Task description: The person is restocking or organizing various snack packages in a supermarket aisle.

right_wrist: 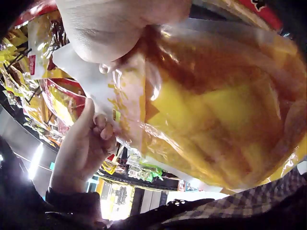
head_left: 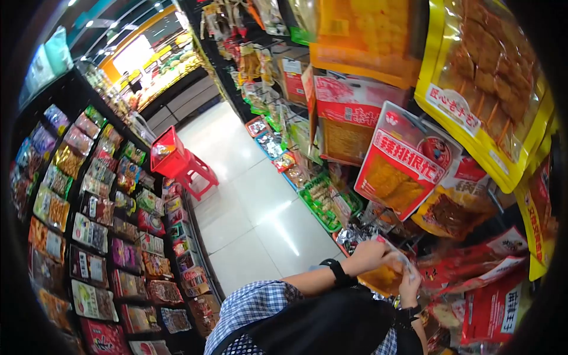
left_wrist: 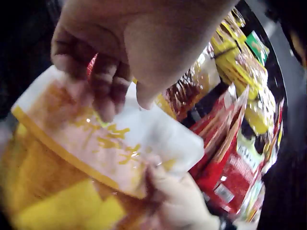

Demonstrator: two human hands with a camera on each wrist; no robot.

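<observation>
**A:** We're standing in a shop aisle with both hands on the yellow snack bag (head_left: 381, 278). We're holding it low at the right, just in front of the red packets (head_left: 473, 269) on the right-hand rack.

**B:** Our left hand (head_left: 370, 254) is pinching the bag's top strip from above, fingers curled on it. Our right hand (head_left: 409, 287) is gripping the same top edge from below.

**A:** Room is running tight on that side, with the hanging packets crowding close around our knuckles. To the left, the white tiled floor (head_left: 254, 207) is lying open. The left rack (head_left: 89, 225) is sitting well apart, and a red stool (head_left: 198, 176) is standing farther down the aisle.

**B:** The left wrist view is giving us what the head view is hiding. The strip is white with a yellow line beneath it, and the left fingers (left_wrist: 105, 91) are pressing across it while the right hand is clamping its lower corner.

**A:** The right wrist view is showing us the bag's see-through body, packed with yellow-orange pieces. It's also catching the black band (right_wrist: 72, 203) on our left wrist.
</observation>
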